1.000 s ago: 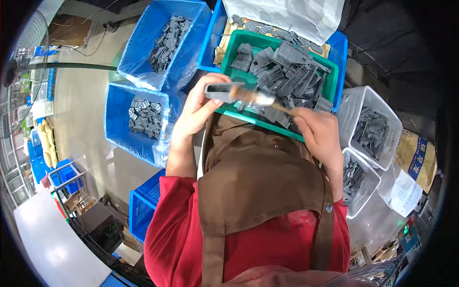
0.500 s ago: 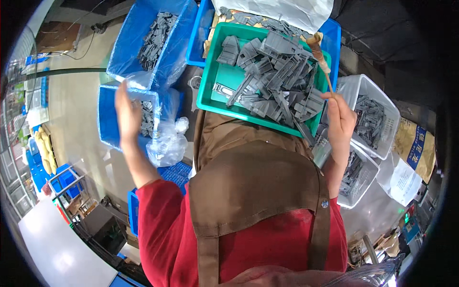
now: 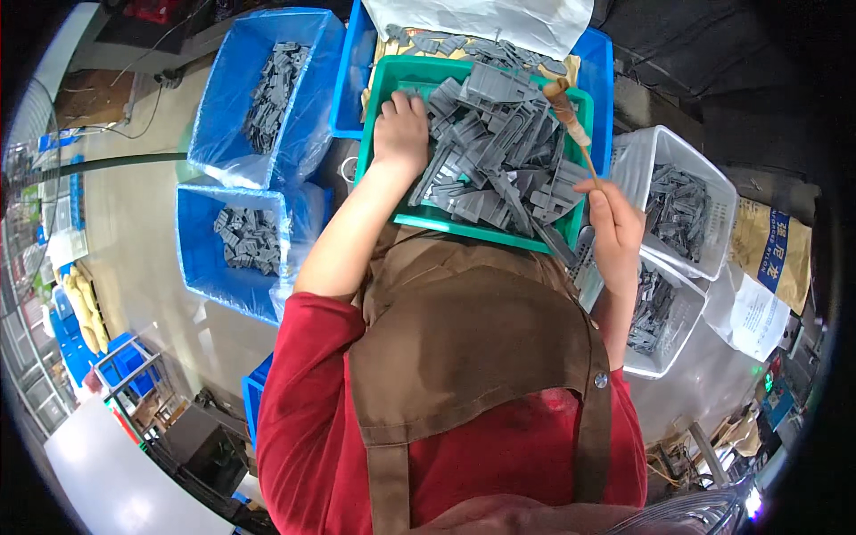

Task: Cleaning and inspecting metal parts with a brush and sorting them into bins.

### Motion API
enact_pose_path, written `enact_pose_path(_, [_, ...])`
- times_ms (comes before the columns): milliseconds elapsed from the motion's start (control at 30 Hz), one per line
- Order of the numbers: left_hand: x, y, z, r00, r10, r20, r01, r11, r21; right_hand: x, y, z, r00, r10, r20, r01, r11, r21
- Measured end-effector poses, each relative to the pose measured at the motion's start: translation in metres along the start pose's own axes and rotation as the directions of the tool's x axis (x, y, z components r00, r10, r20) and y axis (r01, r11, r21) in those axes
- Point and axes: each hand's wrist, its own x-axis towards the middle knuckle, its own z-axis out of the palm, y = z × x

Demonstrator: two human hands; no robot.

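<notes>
A green tray (image 3: 473, 232) in front of me holds a jumbled heap of grey moulded plastic parts (image 3: 504, 147). Over the tray's left side, my left hand (image 3: 400, 138) has its fingers curled down. A grey plastic part (image 3: 411, 93) shows just past the fingertips, and the hand appears closed on it; the palm side is hidden. At the tray's right edge, my right hand (image 3: 615, 227) pinches the thin end of a stick (image 3: 568, 113). The stick's thick, brown, wrapped-looking end points up and leftward above the heap.
Two lined blue bins (image 3: 201, 116) with small grey parts stand at left. White crates (image 3: 727, 209) of grey parts stand at right, near a gold printed sack (image 3: 771, 267). Behind the tray, a blue bin (image 3: 599, 67) holds more parts under a white sheet (image 3: 499, 20).
My left hand has moved right, from above the blue bins into the green tray, where its fingers have curled. My right hand still holds the stick. The view has shifted slightly.
</notes>
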Motion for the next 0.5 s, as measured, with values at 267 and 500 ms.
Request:
enact_pose_path(267, [-0.048,-0.033,-0.033,0.972,0.059,-0.227,-0.163,0.864,-0.475,0.005,-0.007,0.005,1.0,-0.018,0.01,0.017,0.999,0.043])
enact_pose_path(500, [-0.086,-0.036,-0.068,0.753,-0.179,-0.634,-0.494,0.483,-0.723,0.008,-0.015,0.018,0.988,-0.13,0.077,0.123,0.988,0.089])
